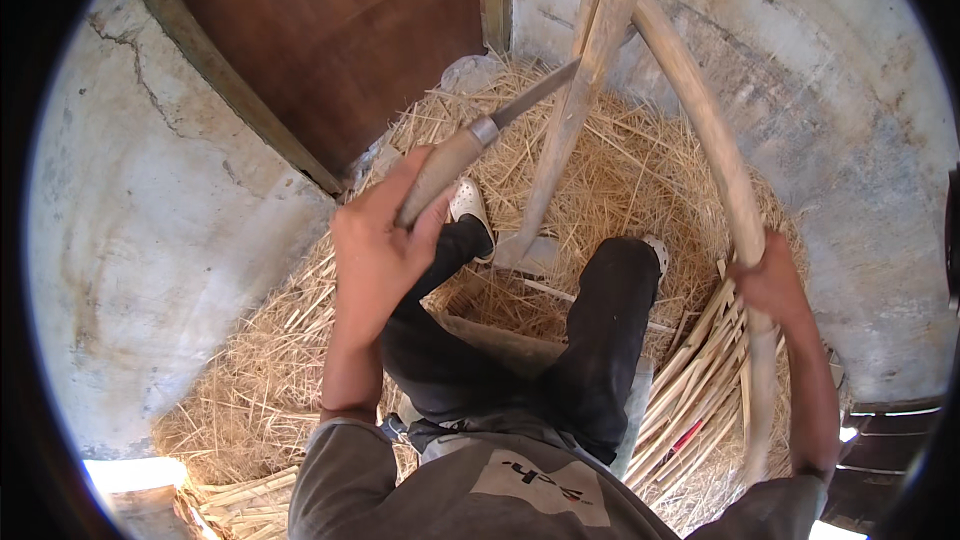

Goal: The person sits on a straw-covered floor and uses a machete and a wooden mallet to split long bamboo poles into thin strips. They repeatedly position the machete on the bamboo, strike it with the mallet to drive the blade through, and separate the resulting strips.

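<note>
My left hand (378, 240) is closed around the wooden handle of a knife (448, 162). A metal collar joins the handle to its dark blade, which points away to the right and meets an upright wooden post (572, 120). The post has a split or slot near its top, and part of the blade is hidden there. On the right, my right hand (770, 285) grips a long, curved wooden pole (705, 115). From that hand the pole runs up past the top of the post; whether the two touch I cannot tell. Its lower end hangs beside my forearm.
Straw and thin shavings (640, 155) cover the floor around my feet. A bundle of thin wooden strips (695, 395) lies right of my seat, with a small red item among them. A brown door (320, 30) and pale, stained walls (150, 230) stand close around.
</note>
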Tool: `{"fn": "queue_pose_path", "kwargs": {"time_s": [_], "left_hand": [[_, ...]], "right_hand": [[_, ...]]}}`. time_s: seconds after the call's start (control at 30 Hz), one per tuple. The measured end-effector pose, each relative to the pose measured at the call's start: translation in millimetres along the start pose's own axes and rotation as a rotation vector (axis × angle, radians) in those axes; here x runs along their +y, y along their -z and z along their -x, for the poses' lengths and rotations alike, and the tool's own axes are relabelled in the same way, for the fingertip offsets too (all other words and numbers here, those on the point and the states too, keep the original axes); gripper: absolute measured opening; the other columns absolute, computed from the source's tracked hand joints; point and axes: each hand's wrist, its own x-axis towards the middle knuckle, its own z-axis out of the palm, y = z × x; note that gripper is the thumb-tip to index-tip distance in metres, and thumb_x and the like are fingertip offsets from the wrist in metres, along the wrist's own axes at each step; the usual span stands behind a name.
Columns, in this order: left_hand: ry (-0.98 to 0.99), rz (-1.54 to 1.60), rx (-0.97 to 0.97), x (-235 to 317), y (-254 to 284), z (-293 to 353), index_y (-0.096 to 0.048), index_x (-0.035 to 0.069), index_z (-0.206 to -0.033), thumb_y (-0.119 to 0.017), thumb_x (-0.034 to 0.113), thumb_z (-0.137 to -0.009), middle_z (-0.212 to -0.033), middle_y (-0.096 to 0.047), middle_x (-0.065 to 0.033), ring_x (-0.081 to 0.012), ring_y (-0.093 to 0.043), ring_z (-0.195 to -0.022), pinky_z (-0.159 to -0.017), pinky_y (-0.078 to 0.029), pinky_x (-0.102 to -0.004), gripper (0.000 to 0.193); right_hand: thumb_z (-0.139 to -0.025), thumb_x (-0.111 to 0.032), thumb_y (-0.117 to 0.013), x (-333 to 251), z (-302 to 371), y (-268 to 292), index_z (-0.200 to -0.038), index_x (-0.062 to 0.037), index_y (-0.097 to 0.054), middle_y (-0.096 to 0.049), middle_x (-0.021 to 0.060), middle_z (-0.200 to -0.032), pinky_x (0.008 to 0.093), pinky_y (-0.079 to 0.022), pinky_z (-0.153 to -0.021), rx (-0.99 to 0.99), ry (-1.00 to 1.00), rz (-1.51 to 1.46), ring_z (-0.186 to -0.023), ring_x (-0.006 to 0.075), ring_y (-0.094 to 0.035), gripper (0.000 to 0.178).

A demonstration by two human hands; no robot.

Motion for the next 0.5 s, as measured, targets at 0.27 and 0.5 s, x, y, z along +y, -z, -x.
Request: {"fn": "queue_pose_path", "kwargs": {"time_s": [0.27, 0.5], "left_hand": [[-0.094, -0.022, -0.037, 23, 3, 7, -0.066, 0.007, -0.116, -0.075, 0.014, -0.078, -0.077, -0.067, -0.0183, -0.0336, -0.066, -0.066, -0.059, -0.052, -0.0359, 0.039], [-0.147, 0.043, -0.024, 26, -6, 17, -0.065, 0.005, -0.115, -0.076, 0.010, -0.077, -0.081, -0.068, -0.0175, -0.0323, -0.067, -0.068, -0.061, -0.052, -0.0348, 0.040]], "right_hand": [[-0.076, 0.000, -0.060, 0, 42, 65, -0.120, 0.0053, -0.050, -0.058, 0.0072, -0.076, 0.0247, -0.046, -0.044, 0.094, 0.033, -0.398, -0.057, 0.0131, -0.056, 0.046], [-0.076, -0.002, -0.060, -36, 55, 159, -0.075, 0.0044, -0.055, -0.053, 0.0145, -0.058, 0.0350, -0.050, -0.044, 0.462, 0.493, -0.703, -0.045, 0.0242, -0.054, 0.008]]}}
